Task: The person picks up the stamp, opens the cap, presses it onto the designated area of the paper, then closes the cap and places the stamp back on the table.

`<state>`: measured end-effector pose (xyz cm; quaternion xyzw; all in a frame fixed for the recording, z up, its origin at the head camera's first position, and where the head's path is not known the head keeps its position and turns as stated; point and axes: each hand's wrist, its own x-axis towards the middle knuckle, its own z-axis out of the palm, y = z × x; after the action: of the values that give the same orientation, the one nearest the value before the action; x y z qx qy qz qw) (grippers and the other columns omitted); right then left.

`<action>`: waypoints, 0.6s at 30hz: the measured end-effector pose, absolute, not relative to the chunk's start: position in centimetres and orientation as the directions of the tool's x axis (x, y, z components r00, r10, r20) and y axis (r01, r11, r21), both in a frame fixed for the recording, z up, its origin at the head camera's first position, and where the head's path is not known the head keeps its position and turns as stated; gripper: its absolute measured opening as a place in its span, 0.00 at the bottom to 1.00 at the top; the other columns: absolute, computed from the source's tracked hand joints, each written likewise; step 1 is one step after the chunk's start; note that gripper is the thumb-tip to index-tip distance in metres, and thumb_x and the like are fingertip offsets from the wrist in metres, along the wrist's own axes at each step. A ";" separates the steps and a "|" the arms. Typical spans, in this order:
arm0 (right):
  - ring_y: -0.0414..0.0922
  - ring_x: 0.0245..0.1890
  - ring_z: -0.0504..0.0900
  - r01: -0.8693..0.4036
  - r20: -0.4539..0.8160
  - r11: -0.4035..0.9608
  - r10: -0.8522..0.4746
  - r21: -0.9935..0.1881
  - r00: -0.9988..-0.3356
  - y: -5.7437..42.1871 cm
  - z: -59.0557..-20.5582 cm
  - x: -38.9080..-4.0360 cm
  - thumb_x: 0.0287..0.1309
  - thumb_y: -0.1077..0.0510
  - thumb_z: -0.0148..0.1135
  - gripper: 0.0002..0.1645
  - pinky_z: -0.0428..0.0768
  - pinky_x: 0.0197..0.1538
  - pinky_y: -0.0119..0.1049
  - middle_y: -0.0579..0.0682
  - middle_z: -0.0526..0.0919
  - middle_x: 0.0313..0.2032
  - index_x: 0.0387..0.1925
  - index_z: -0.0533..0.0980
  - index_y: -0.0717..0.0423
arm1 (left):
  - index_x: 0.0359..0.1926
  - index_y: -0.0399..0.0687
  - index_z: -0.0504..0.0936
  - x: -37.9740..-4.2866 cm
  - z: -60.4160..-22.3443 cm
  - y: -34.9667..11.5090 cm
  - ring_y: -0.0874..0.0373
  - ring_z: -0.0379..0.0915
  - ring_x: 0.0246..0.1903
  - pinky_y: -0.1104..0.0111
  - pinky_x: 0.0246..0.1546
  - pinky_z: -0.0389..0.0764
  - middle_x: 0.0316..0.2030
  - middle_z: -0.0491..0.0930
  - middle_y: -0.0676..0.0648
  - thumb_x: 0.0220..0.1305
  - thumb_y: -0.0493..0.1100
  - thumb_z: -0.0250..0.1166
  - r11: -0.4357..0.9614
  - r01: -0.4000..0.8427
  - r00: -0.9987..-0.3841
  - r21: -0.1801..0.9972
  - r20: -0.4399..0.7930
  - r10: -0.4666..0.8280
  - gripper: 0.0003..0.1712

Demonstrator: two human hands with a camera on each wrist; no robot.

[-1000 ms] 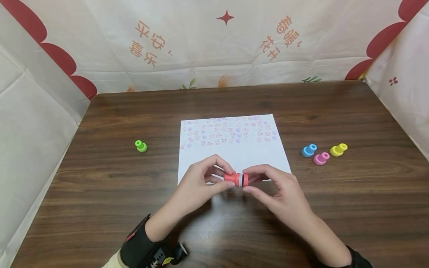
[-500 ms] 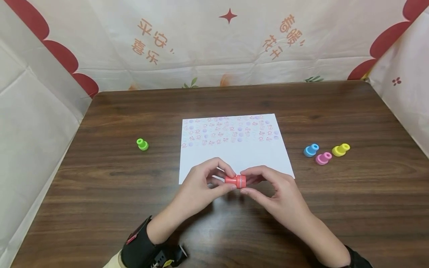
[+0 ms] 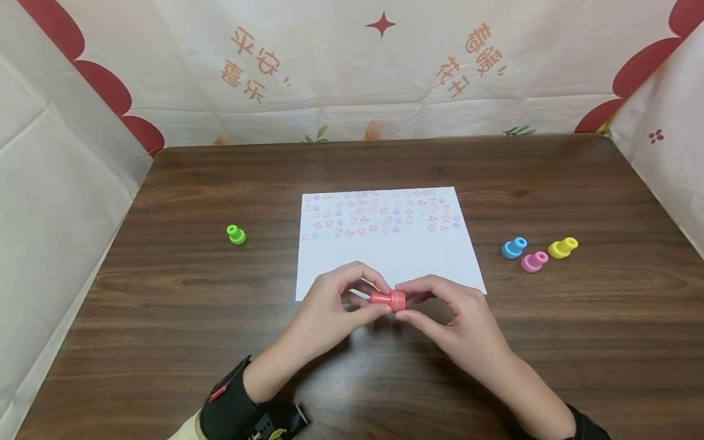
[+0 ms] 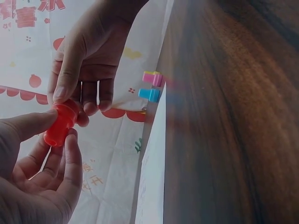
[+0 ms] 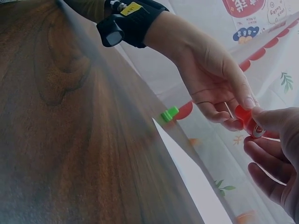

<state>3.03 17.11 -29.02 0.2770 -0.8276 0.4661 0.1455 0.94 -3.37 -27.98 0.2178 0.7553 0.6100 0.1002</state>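
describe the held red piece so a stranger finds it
On the brown table lies a white sheet. At its near edge in the head view, the left hand and right hand hold a red piece between their fingertips. It alone is red and held; the green, blue, pink and yellow ones rest on the table.

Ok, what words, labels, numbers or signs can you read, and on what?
"平安喜乐": orange print, left part of the backdrop cloth.
"春暖花开": orange print, right part of the cloth, appearing mirrored.
Too small or blurred: marks on the white paper; yellow label and red tag on the black wrist gear; mark on the end of the red stamp.
Other cloth lettering in the wrist views: blurred or cut off.
No readable numbers.
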 end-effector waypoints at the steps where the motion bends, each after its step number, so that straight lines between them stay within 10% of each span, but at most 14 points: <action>1: 0.35 0.31 0.83 -0.594 0.501 0.413 -0.319 -0.691 -0.804 17.1 -29.1 3.1 0.36 0.69 0.77 0.25 0.82 0.37 0.22 0.42 0.87 0.33 0.40 0.81 0.51 | 0.37 0.47 0.81 1.0 -28.0 -3.4 0.65 0.80 0.35 0.66 0.34 0.87 0.35 0.82 0.50 0.53 0.34 0.71 0.161 0.206 -0.886 0.965 0.114 0.450 0.10; 18: 0.36 0.34 0.84 -0.592 0.516 0.438 -0.292 -0.677 -0.806 16.9 -29.5 3.3 0.34 0.69 0.78 0.23 0.80 0.43 0.20 0.42 0.88 0.34 0.37 0.83 0.51 | 0.35 0.50 0.82 1.2 -28.4 -3.3 0.66 0.79 0.29 0.69 0.26 0.84 0.33 0.83 0.53 0.51 0.37 0.73 0.217 0.221 -0.901 0.951 0.113 0.420 0.10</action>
<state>3.27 16.91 -29.50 0.2655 -0.8320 0.4588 0.1635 1.17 -3.27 -28.40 0.2064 0.7754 0.5909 0.0842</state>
